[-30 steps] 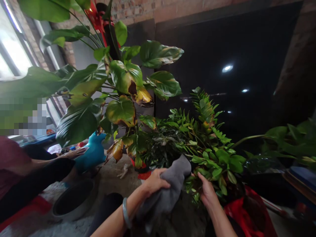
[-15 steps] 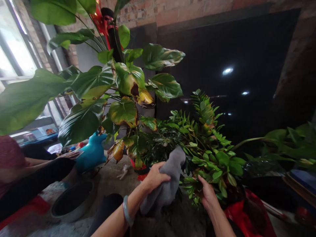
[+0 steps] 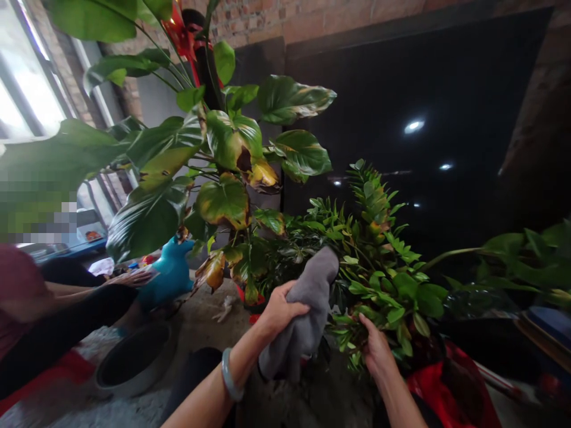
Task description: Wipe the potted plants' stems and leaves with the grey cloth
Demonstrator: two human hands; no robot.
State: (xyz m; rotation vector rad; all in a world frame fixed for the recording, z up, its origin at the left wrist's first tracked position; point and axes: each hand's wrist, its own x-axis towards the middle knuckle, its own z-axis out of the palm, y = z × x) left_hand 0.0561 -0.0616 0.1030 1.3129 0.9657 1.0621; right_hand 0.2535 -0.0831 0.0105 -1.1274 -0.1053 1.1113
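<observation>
gripping a gray cloth in the left hand, clasping firmly around its left side and laying the thumb over it. slanting the cloth's long axis from lower left to upper right, pointing the top end forward, toward the leafy plant (not showing clearly whether touching it or stopping just short). holding the bulk of the cloth between both hands, nearer the left. reaching to the plant's lower left side with the right hand, nearer to that foliage, possibly pinching, possibly only touching: unable to tell.
</observation>
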